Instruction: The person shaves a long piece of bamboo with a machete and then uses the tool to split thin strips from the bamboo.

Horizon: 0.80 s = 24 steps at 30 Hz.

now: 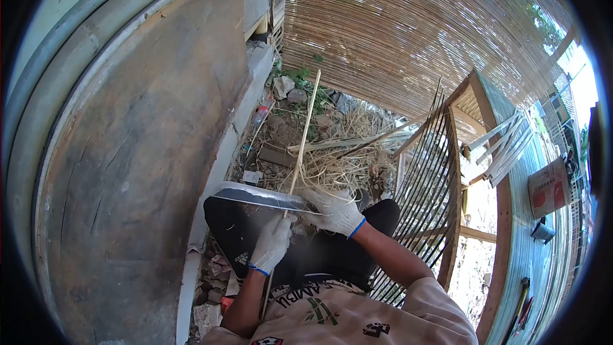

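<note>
My left hand, in a whitish work glove with a blue cuff, is closed round a long, thin bamboo strip. The strip runs from the ground litter ahead, between my legs, down toward my shirt. My right hand, gloved the same way, is closed on a knife, its handle mostly hidden. The knife's long blade points left over my left knee and crosses the strip just ahead of my left hand. Thin pale curls of bamboo lie by my right fingers.
A heap of bamboo shavings covers the ground ahead. A large worn board stands along the left. To the right are a slatted bamboo frame, a corrugated sheet and a labelled bucket. Bamboo screening hangs beyond.
</note>
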Each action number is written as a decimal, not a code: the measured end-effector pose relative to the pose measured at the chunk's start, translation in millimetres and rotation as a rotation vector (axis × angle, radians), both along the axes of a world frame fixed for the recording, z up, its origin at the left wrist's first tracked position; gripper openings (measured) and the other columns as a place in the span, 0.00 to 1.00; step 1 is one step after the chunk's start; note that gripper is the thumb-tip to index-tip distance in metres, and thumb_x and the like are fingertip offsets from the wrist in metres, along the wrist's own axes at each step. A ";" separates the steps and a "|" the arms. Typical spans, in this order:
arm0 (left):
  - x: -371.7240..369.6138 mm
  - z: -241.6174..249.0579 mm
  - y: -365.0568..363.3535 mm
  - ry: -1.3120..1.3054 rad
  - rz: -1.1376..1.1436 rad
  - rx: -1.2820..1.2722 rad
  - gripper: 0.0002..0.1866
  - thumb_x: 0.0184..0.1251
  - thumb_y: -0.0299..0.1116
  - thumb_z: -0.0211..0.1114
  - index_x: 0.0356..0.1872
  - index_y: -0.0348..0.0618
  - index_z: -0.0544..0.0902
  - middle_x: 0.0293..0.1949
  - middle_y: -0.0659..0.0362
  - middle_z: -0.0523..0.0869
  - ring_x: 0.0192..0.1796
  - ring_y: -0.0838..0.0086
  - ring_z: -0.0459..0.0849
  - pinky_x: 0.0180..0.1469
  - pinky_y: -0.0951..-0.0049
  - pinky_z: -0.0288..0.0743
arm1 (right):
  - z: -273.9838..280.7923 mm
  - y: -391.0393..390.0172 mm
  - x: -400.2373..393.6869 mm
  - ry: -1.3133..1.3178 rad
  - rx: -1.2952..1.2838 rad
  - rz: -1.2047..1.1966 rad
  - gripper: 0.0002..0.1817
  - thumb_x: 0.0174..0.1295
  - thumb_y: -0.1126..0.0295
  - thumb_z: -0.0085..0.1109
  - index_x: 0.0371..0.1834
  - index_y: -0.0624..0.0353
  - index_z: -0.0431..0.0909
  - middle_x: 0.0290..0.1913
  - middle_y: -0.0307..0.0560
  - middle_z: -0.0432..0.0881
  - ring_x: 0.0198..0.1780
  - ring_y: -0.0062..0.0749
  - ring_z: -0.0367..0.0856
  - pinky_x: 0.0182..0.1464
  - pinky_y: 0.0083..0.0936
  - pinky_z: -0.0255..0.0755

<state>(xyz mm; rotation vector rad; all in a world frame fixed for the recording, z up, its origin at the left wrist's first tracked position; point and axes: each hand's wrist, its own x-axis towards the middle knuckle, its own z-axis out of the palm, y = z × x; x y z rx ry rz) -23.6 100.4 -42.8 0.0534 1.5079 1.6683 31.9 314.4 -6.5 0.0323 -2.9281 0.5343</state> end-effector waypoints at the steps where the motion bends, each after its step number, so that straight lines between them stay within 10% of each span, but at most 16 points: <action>1: 0.4 -1.4 -0.5 -0.011 -0.007 -0.003 0.19 0.88 0.42 0.53 0.60 0.38 0.85 0.26 0.72 0.73 0.24 0.88 0.67 0.25 0.80 0.61 | 1.6 -0.3 1.2 -0.022 0.001 -0.007 0.26 0.67 0.51 0.69 0.64 0.52 0.82 0.52 0.51 0.90 0.44 0.52 0.91 0.45 0.44 0.86; 19: 19.2 -16.0 -13.6 0.030 0.023 -0.129 0.15 0.88 0.43 0.54 0.39 0.47 0.79 0.20 0.73 0.67 0.16 0.86 0.62 0.17 0.78 0.54 | -17.8 11.9 -4.1 -0.173 0.018 0.203 0.18 0.65 0.56 0.66 0.51 0.54 0.78 0.38 0.52 0.86 0.42 0.54 0.90 0.41 0.50 0.82; 24: 15.0 -8.9 -21.3 0.153 -0.033 -0.252 0.18 0.84 0.42 0.51 0.38 0.41 0.80 0.22 0.66 0.72 0.22 0.80 0.71 0.26 0.70 0.65 | -14.0 39.8 -24.0 -0.243 0.064 -0.081 0.19 0.66 0.53 0.66 0.47 0.57 0.80 0.40 0.55 0.89 0.43 0.56 0.90 0.43 0.50 0.83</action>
